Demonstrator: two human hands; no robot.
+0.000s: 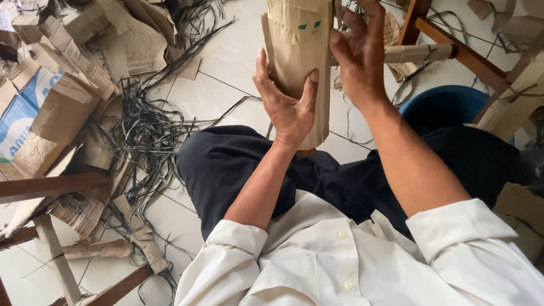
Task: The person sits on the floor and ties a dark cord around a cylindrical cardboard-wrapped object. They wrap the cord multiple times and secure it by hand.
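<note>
- Your left hand (289, 110) is closed around the lower part of the upright cardboard roll (299, 62), held above your lap; keep that grip firm.
- Your right hand (357, 54) is spread open, its fingers pressing the roll's right edge.
- Press evenly so the layers stay tight.
- Stay clear of the plastic straps (147, 130) on the floor.

Folded brown corrugated cardboard piece (297, 62), long and narrow, held roughly upright above the lap. Two small green marks near its upper right. Creased flaps overlap along the top; the top edge runs out of view. Lower end hangs just over the dark trousers, rim slightly curled.
</note>
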